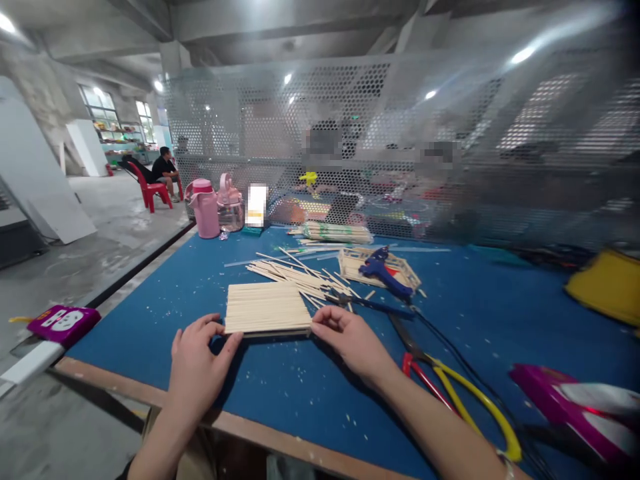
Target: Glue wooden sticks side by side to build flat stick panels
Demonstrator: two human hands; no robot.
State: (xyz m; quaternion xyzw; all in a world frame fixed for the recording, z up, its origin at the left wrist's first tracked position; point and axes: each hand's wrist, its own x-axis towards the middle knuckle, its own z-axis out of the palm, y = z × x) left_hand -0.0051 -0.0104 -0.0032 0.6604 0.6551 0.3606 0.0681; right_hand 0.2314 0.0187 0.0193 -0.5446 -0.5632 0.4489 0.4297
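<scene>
A flat panel of wooden sticks (267, 307) laid side by side rests on the blue table mat (300, 393). My left hand (197, 363) pinches its near left corner with thumb and fingers. My right hand (350, 339) grips the near right corner, fingers curled on the edge. Just behind the panel lies a loose heap of thin wooden sticks (295, 273).
A blue glue gun (383, 270) rests on a stick frame (377, 265). Red-and-yellow pliers (450, 380) and a black cable lie to the right. Pink bottles (206, 208) and a stick bundle (336, 232) stand by the mesh screen. A purple power strip (63, 323) sits left. A person sits far left.
</scene>
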